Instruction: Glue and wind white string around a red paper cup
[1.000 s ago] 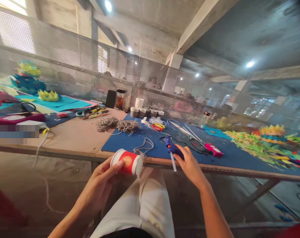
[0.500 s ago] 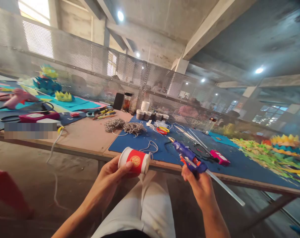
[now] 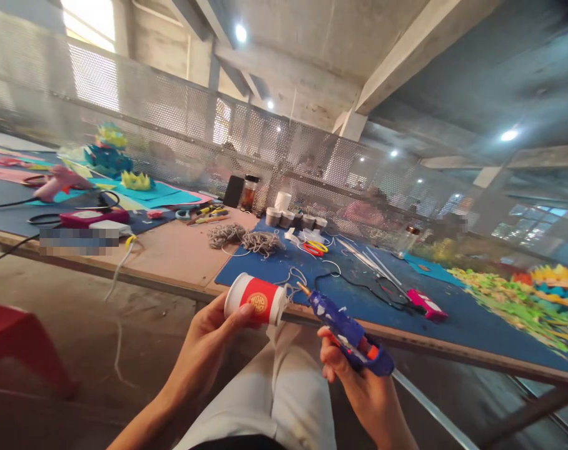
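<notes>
My left hand (image 3: 213,334) is closed round a white paper cup (image 3: 236,299) with a red band and a gold emblem. The cup lies on its side in the air before the table edge, its base end pointing right. My right hand (image 3: 347,369) grips a blue glue gun (image 3: 343,325) by its handle. A long clear glue stick (image 3: 429,406) sticks out of the back of the gun. The gun's brass nozzle points up and left, close to the cup's right end but apart from it. A thin grey cord (image 3: 297,276) lies on the table just behind the cup.
On the blue mat (image 3: 265,272) lie red-and-yellow scissors (image 3: 315,248), tangled grey cord (image 3: 260,242), several small cups (image 3: 287,218) and a pink power box (image 3: 427,304). A pink glue gun (image 3: 61,183) rests at left. Paper scraps (image 3: 500,294) heap at right. A red stool (image 3: 19,344) stands lower left.
My right hand has brought the glue gun left and slightly down, its nozzle now near the cup's end. The cup has stayed nearly in place. The view has shifted slightly left.
</notes>
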The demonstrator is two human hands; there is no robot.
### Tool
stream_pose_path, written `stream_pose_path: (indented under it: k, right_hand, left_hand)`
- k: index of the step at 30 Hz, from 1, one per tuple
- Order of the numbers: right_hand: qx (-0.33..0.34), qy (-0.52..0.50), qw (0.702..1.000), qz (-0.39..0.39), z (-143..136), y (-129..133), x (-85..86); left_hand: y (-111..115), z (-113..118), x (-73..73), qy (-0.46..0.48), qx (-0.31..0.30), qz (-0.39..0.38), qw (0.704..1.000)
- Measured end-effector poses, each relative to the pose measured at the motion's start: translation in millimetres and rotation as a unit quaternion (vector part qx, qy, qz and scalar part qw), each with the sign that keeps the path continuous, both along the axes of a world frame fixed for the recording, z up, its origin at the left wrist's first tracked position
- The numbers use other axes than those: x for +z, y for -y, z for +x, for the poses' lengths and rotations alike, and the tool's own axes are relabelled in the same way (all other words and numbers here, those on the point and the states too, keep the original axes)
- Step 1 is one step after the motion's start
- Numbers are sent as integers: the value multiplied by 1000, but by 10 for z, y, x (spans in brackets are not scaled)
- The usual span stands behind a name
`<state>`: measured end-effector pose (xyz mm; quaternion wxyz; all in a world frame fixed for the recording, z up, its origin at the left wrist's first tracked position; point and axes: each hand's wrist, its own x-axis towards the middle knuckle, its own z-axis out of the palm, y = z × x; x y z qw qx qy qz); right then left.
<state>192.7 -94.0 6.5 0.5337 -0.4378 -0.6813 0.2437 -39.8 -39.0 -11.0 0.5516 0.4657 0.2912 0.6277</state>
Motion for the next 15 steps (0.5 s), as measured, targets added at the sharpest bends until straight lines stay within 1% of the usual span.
stream_pose_path:
  k: [2,6,10,15]
  right_hand:
    - [-3,22,1000,18,-40,19,62]
    - [-8,98,992,77,-85,36,152]
    - [-20,128,987,93,-89,34,135]
    - [-8,133,985,108,-84,15,83]
  left_hand:
    - [5,-2,-4,-10,5,7,1000]
    - [17,-2,-5,-14,15,13,1000]
    - [23,-9,0,-17,34,16,999]
    - [45,0,48,0,32,15,999]
